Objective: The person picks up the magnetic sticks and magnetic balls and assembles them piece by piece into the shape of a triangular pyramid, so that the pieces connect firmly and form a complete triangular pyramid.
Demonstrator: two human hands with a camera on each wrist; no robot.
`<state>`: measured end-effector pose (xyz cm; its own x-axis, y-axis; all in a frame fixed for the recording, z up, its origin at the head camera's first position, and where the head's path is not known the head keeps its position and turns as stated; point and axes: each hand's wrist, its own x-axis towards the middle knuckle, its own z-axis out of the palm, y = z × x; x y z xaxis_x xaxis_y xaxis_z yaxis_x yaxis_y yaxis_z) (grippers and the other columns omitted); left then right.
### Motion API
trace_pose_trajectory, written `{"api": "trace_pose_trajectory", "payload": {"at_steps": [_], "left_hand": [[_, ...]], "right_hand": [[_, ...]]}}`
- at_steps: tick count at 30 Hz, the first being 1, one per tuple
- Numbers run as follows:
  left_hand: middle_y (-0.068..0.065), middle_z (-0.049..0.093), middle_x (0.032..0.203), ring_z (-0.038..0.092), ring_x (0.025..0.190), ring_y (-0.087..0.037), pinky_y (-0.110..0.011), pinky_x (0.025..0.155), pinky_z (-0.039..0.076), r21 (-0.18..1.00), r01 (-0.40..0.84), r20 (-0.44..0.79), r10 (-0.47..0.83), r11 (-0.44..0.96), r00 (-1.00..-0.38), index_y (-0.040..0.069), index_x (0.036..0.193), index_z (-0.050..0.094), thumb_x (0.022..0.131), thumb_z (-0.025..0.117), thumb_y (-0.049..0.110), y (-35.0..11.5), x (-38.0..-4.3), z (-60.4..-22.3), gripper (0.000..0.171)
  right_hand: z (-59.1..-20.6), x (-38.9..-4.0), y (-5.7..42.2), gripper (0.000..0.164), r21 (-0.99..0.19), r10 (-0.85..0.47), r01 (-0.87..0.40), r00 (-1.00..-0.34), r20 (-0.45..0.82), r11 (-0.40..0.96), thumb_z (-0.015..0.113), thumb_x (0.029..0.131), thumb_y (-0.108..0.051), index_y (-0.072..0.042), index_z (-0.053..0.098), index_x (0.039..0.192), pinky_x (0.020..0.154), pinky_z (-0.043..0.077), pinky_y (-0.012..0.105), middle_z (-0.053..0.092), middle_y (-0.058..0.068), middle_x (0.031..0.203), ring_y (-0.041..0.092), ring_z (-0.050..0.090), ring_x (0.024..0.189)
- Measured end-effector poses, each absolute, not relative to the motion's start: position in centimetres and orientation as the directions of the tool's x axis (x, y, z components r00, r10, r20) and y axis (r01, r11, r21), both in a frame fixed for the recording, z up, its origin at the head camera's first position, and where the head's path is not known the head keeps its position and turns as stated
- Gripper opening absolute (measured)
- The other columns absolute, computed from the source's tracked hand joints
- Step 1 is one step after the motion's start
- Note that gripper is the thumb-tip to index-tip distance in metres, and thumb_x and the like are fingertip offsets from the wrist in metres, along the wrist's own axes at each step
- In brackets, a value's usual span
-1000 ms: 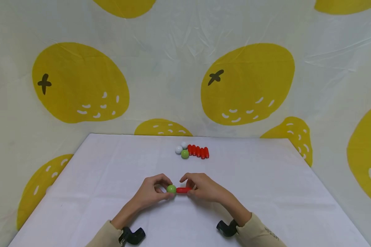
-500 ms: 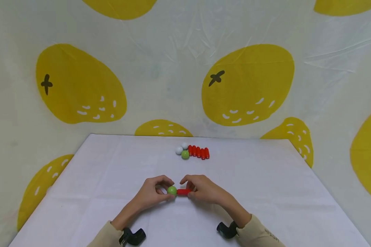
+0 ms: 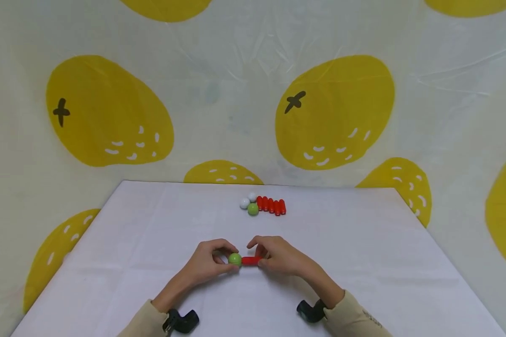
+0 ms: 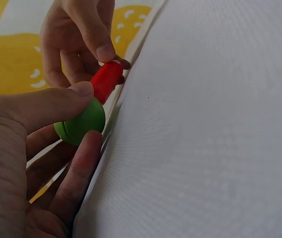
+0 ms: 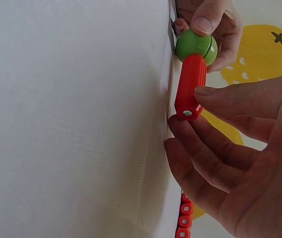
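My left hand (image 3: 212, 257) pinches a glossy green ball (image 3: 234, 260) between thumb and fingers, low over the white tabletop. From the ball's right side a short red rod (image 3: 250, 261) points toward my right hand (image 3: 280, 255). The thumb and fingers of that hand hold the rod's far end. In the right wrist view the red rod (image 5: 190, 87) has ribbed sides and a small pale disc in its end face, and its other end meets the green ball (image 5: 193, 44). A seam line runs round the green ball (image 4: 84, 121) in the left wrist view.
Farther back on the white-covered table (image 3: 173, 215) sit two white balls (image 3: 244, 203) and another green ball (image 3: 253, 209). Beside them several red rods (image 3: 271, 205) lie in a row. A fruit-printed cloth (image 3: 227, 107) hangs behind the table's back edge.
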<state>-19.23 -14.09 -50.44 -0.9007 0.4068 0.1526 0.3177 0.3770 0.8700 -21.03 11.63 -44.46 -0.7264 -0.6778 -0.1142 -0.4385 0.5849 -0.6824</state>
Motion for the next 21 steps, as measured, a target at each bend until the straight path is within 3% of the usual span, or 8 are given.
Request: {"api": "trace_pose_trajectory", "payload": {"at_steps": [10, 21], "left_hand": [[0.004, 0.075, 0.101, 0.067, 0.091, -0.006, -0.023, 0.074, 0.060, 0.868, 0.312, 0.143, 0.406, 0.386, -0.902, 0.015, 0.110, 0.075, 0.080, 0.090, 0.029, -14.1, -19.5, -50.4, 0.036], [0.006, 0.075, 0.100, 0.067, 0.091, -0.006, -0.023, 0.073, 0.059, 0.876, 0.283, 0.114, 0.403, 0.390, -0.908, 0.019, 0.107, 0.075, 0.080, 0.090, 0.027, -14.1, -19.2, -49.6, 0.032]], "right_hand": [[-43.8, -21.3, 12.0, 0.039, -0.687, -0.648, -0.405, -0.751, -0.126, 0.603, 0.071, 0.092, -0.003, -0.007, 0.062, 0.130, 0.086, 0.060, 0.035, 0.071, 0.005, 0.104, 0.016, 0.065, 0.094], [-42.5, -21.6, 12.8, 0.038, -0.701, -0.618, -0.369, -0.775, -0.131, 0.611, 0.072, 0.093, -0.008, -0.007, 0.062, 0.130, 0.082, 0.061, 0.034, 0.070, 0.003, 0.102, 0.015, 0.064, 0.094]]}}
